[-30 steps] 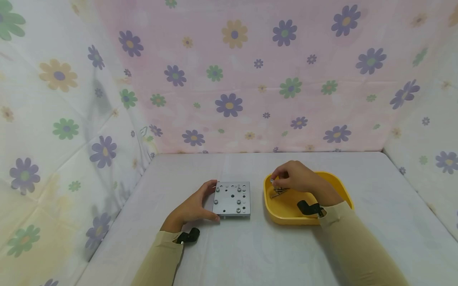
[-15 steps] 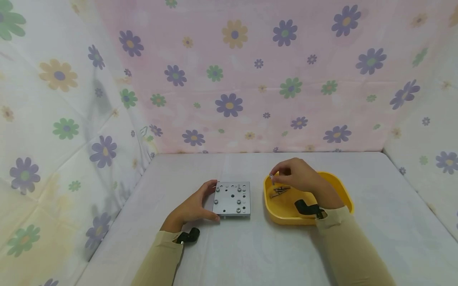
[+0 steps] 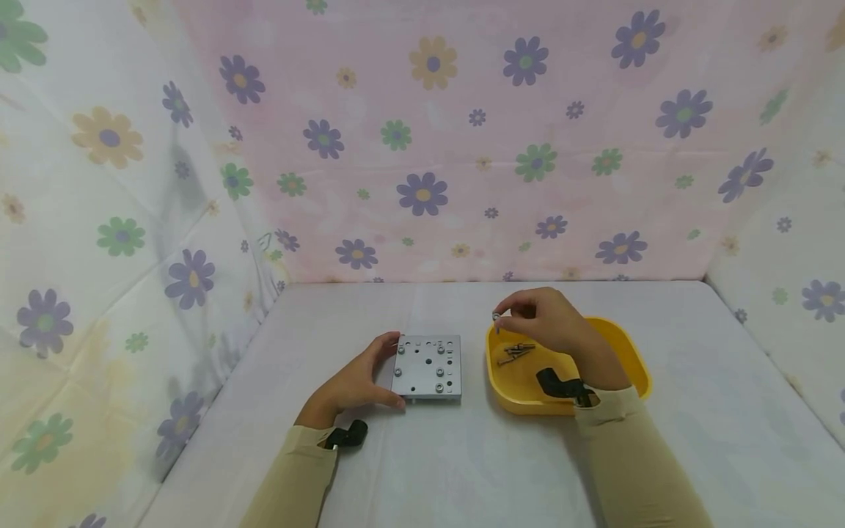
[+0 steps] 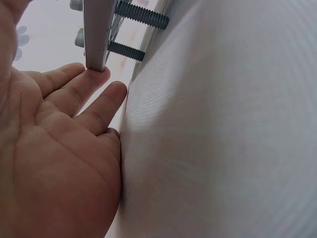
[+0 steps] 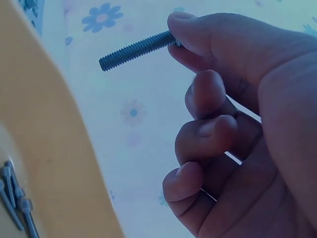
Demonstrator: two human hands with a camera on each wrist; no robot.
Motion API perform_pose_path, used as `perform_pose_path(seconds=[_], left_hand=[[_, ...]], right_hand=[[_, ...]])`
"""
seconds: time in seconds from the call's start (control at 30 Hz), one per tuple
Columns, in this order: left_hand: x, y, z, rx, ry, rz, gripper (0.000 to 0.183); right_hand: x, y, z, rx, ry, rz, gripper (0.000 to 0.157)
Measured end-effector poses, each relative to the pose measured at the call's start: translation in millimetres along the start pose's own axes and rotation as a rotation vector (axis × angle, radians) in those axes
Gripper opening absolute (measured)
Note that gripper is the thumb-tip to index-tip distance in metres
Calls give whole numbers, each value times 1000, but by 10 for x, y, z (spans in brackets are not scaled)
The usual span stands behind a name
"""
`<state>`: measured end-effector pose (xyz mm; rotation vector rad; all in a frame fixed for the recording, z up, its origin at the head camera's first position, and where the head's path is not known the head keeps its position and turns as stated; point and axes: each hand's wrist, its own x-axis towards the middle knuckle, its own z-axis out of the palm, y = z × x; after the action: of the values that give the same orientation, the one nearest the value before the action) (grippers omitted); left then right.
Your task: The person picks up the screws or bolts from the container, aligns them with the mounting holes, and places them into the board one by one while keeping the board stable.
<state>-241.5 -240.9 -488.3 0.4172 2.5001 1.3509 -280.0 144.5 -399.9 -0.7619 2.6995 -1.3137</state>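
A square grey metal plate (image 3: 428, 367), drilled with holes, has several socket-head screws (image 3: 440, 372) standing in it. Their threaded shanks (image 4: 141, 14) stick out beneath it in the left wrist view. My left hand (image 3: 353, 381) holds the plate at its left side, thumb at the near corner and fingers at the far one. Above the left rim of a yellow tray (image 3: 538, 407), my right hand (image 3: 544, 319) pinches one screw (image 5: 136, 51) by its head between thumb and index finger. The other fingers of that hand are curled, and the threaded shank points away from them.
Several loose screws (image 3: 517, 353) lie in the left part of the tray, right of the plate. A white cloth covers the table (image 3: 422, 469). Flower-printed cloth walls (image 3: 462, 147) stand behind and at both sides.
My right hand has lifted the screw from the tray and moved up and slightly left to the tray's rim. The left hand and the plate have stayed in place.
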Motion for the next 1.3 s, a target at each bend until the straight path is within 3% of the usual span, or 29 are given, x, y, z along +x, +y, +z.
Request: perform_pose_path(seconds=[0.37,0.7,1.3], left_hand=[[-13,21,1,-2,6,6,134],[-6,11,12,15,11,-5,135],[0,-18,20,35,9,6,134]], right_hand=[[31,-182,69,-11,57,-67,12],[-2,-271,190,-32,44,-66,9],[93,-430,540,-14,100,-59,10]])
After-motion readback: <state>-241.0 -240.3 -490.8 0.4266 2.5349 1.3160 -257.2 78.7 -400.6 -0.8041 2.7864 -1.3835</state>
